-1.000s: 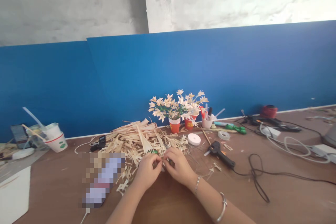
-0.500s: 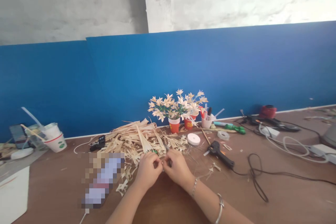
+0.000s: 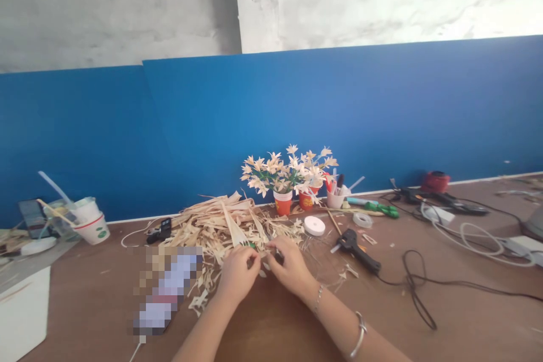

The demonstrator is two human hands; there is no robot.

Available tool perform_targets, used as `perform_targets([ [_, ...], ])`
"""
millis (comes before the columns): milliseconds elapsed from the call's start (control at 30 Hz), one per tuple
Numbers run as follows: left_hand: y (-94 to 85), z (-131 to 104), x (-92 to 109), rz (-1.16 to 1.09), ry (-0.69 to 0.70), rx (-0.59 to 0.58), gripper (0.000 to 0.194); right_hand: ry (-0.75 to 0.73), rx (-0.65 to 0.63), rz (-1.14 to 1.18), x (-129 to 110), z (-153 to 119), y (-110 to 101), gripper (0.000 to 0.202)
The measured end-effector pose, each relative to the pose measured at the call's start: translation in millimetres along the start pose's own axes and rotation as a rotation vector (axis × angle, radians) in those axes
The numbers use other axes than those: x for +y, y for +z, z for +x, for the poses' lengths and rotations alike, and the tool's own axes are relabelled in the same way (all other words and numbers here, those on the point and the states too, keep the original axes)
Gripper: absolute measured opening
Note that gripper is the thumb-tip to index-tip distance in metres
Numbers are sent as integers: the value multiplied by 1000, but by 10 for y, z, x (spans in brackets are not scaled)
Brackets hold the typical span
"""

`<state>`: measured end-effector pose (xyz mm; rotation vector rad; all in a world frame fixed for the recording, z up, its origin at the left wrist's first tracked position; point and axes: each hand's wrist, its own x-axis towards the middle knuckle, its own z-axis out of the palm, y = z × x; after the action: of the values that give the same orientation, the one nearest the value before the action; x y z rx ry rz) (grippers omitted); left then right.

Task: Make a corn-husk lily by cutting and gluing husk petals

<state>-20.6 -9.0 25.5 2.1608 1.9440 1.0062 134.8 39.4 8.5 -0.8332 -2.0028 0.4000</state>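
My left hand (image 3: 240,271) and my right hand (image 3: 291,266) are close together at the front edge of a heap of pale dried husk strips (image 3: 212,218). The fingers of both are closed in a pinch around something small between them, too small to name. Small pale petal-like pieces (image 3: 263,271) show between the fingertips. Behind my hands, pale artificial flowers (image 3: 275,169) stand in a red and white cup (image 3: 282,203). A white round roll (image 3: 314,225) lies beyond my right hand.
A black glue gun (image 3: 358,251) with its cable lies at the right, near a tape roll (image 3: 362,219). At left are a blurred-out phone (image 3: 169,294) and a white cup (image 3: 92,229). White cables, a power strip and a red object (image 3: 435,181) are farther right.
My right hand has lifted slightly and its fingertips have moved a little apart from my left hand's. Pale petal-like pieces now show between them. The view has shifted slightly.
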Motion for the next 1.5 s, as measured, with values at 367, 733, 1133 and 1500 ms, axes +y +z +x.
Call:
perform_targets([
  [367, -8, -22, 38, -37, 17, -45, 12, -53, -144, -60, -48, -25, -7, 10],
  [733, 30, -49, 135, 154, 125, 4, 11, 141, -146, -71, -78, -26, 72, 11],
  [1133, 59, -23, 24, 13, -62, 127, 12, 264, -64, -52, -61, -17, 74, 13],
  [1500, 68, -39, 54, 48, 30, -11, 16, 64, -130, -77, -65, -34, 55, 10],
])
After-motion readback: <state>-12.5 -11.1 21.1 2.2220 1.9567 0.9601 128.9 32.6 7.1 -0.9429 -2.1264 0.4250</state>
